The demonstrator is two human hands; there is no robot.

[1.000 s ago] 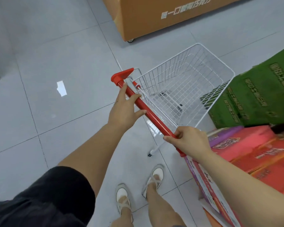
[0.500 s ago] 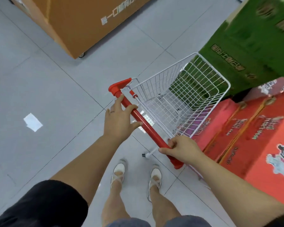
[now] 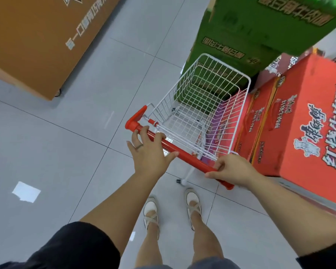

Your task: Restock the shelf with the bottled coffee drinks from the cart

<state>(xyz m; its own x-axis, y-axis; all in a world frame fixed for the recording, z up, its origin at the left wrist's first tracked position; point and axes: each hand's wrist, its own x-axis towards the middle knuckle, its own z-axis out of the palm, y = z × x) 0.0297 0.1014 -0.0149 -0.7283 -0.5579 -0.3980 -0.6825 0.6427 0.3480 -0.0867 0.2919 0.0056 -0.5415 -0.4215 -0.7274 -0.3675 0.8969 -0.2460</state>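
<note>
A small white wire cart (image 3: 239, 105) with a red handle bar (image 3: 184, 155) stands on the grey tiled floor in front of me. Its basket holds nothing that I can see; no bottled coffee drinks and no shelf are in view. My left hand (image 3: 149, 152) rests on the left part of the red bar with its fingers curled over it. My right hand (image 3: 231, 168) grips the bar near its right end.
Red cartons (image 3: 299, 121) are stacked close against the cart's right side, and green cartons (image 3: 246, 33) stand just beyond its front. A large brown box on casters (image 3: 39, 41) stands at the far left. Open floor lies left of the cart. My feet (image 3: 171, 208) stand right behind the cart.
The cart and I have turned to the right. The red and green cartons now sit much nearer, right beside and ahead of the basket. Both hands stay on the handle.
</note>
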